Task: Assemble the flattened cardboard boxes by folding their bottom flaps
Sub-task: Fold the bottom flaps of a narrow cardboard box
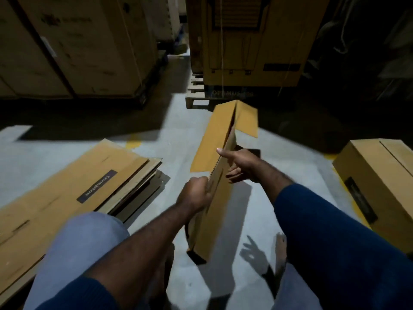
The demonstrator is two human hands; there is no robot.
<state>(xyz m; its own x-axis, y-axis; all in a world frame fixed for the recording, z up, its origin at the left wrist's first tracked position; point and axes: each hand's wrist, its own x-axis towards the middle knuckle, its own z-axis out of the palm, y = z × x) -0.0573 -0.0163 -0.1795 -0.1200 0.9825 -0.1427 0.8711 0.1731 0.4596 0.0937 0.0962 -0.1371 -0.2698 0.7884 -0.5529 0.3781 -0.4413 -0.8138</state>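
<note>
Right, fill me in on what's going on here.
A person crouched on the floor holds a cardboard box on edge, still nearly flat. The left hand grips its near edge and the right hand holds it further up. A stack of flattened boxes lies to the left, an assembled box to the right.

Left hand [196, 194] fisted, right hand [240, 165] pinching, thumb extended, both arms forward.

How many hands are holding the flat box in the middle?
2. The left hand grips the cardboard box at its near edge, low down. The right hand holds it higher up, from the right side, one finger over the edge.
</note>
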